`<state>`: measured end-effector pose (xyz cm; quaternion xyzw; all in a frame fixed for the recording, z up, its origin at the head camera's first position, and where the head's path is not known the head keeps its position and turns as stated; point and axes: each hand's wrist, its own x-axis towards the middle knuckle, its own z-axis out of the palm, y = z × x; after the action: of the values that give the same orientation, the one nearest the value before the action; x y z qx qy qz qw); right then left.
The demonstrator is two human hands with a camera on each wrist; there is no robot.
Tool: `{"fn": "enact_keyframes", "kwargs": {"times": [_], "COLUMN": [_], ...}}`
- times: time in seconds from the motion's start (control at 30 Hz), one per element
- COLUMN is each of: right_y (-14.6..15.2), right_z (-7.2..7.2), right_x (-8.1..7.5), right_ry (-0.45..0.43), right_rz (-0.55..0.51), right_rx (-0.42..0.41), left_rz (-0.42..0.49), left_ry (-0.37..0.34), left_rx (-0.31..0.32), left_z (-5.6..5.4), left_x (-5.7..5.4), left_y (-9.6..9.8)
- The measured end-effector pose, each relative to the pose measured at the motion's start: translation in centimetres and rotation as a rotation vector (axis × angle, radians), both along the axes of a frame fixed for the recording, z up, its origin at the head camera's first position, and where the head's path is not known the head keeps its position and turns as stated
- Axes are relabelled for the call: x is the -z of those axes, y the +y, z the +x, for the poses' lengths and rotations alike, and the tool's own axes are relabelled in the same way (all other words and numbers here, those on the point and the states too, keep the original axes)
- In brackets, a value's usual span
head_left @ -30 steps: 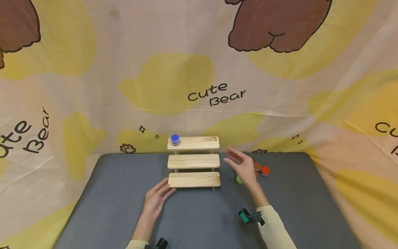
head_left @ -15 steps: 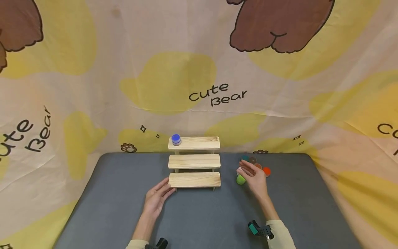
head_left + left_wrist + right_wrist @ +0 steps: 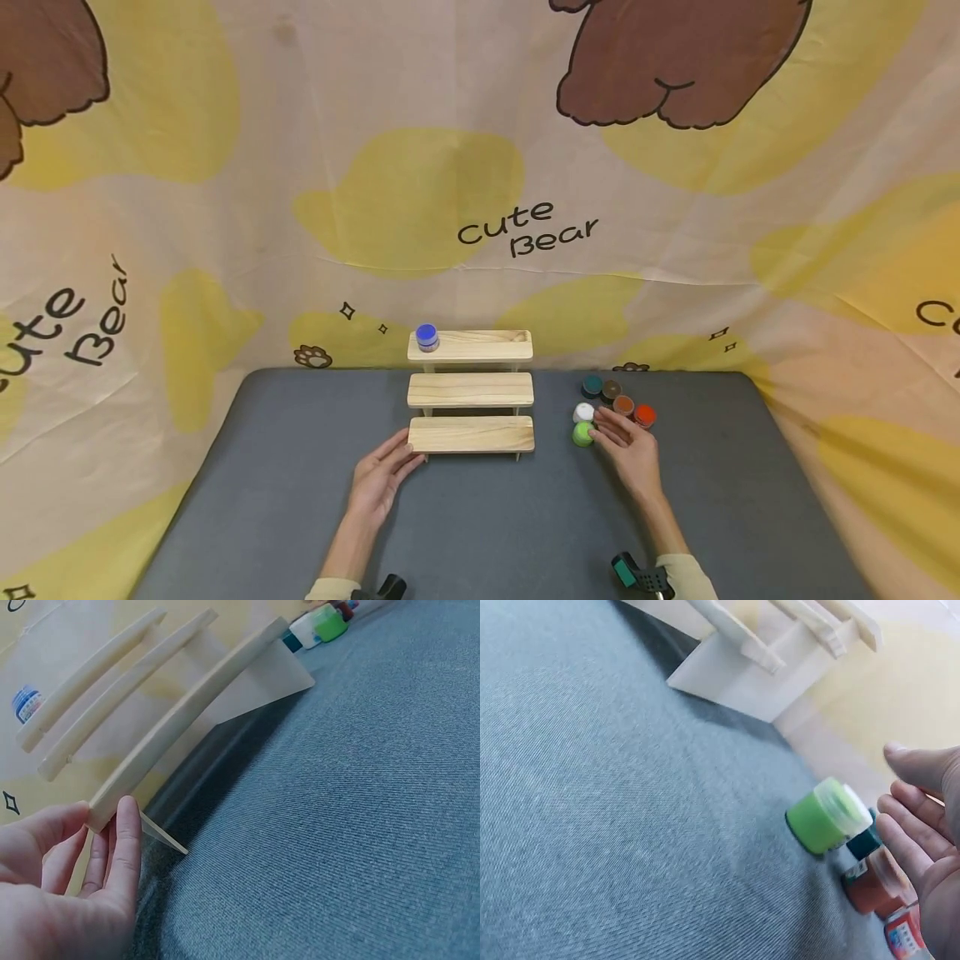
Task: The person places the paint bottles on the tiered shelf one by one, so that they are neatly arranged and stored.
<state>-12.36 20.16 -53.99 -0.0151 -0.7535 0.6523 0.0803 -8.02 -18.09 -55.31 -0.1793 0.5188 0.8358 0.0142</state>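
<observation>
A three-step wooden display stand stands near the back of the table. My left hand pinches the left end of its lowest step, thumb above and fingers below, as the left wrist view shows. A small blue-capped paint jar sits at the left end of the top step. My right hand is beside a group of paint jars, its fingers extended and holding nothing. Nearest its fingertips are a green jar and a white jar. In the right wrist view the green jar stands upright just past the fingers.
Behind the right hand are a teal jar, a dark brown jar, an orange-brown jar and a red jar. A patterned cloth hangs behind the dark grey table.
My right hand has moved right and toward me, from beside the stand to the jars, uncovering the white, teal and dark brown ones. The left hand keeps its grip on the stand.
</observation>
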Motion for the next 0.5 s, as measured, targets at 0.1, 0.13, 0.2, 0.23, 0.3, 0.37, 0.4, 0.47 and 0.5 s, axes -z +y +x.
{"fn": "enact_keyframes", "kwargs": {"times": [0.1, 0.13, 0.2, 0.23, 0.3, 0.37, 0.4, 0.47, 0.5], "right_y": [0.1, 0.1, 0.2, 0.2, 0.1, 0.1, 0.1, 0.0, 0.0], "right_z": [0.1, 0.2, 0.2, 0.2, 0.2, 0.2, 0.2, 0.2, 0.2], "right_x": [0.4, 0.6, 0.9, 1.1, 1.5, 1.9, 2.1, 2.3, 2.4], "right_ry": [-0.01, -0.017, -0.03, -0.035, -0.048, -0.056, -0.061, -0.07, -0.07], "right_rz": [0.03, 0.047, 0.064, 0.072, 0.092, 0.097, 0.101, 0.111, 0.11], "right_rx": [-0.012, -0.015, -0.012, -0.01, -0.001, 0.009, 0.014, 0.026, 0.034], "left_rz": [-0.006, 0.0, 0.015, 0.018, 0.019, 0.016, 0.013, 0.013, 0.01], "left_ry": [0.01, 0.007, 0.001, -0.003, -0.009, -0.016, -0.02, -0.031, -0.03], "left_rx": [0.006, 0.003, 0.002, -0.001, -0.004, -0.009, -0.014, -0.018, -0.015], "left_z": [0.0, 0.0, 0.0, 0.0, 0.0, 0.0, 0.0, 0.0, -0.1], "left_x": [0.1, 0.2, 0.1, 0.1, 0.1, 0.1, 0.1, 0.1, 0.1], "left_y": [0.0, -0.1, 0.0, 0.0, 0.0, 0.0, 0.0, 0.1, 0.1]}}
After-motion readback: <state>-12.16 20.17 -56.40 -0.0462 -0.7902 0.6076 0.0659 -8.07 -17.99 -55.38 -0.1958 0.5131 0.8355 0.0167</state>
